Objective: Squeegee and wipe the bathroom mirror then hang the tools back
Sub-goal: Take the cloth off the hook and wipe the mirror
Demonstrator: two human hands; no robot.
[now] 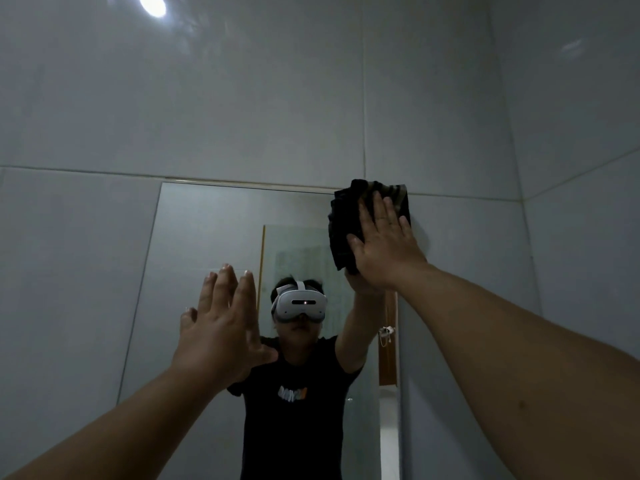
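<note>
The frameless bathroom mirror (pixel 207 237) hangs on the tiled wall ahead. A dark bunched cloth (pixel 346 216) lies against its top right corner, pressed flat under the palm of my right hand (pixel 384 247), fingers spread upward. My left hand (pixel 221 327) is raised with fingers apart, flat on or just in front of the glass at the lower middle, holding nothing. No squeegee is in view. The mirror reflects a person in a dark T-shirt wearing a white headset.
Pale grey wall tiles (pixel 242 98) surround the mirror, with a side wall (pixel 588 237) close on the right. A ceiling light glare (pixel 152 4) shows at the top left. The reflection shows a glass partition and a wooden door behind.
</note>
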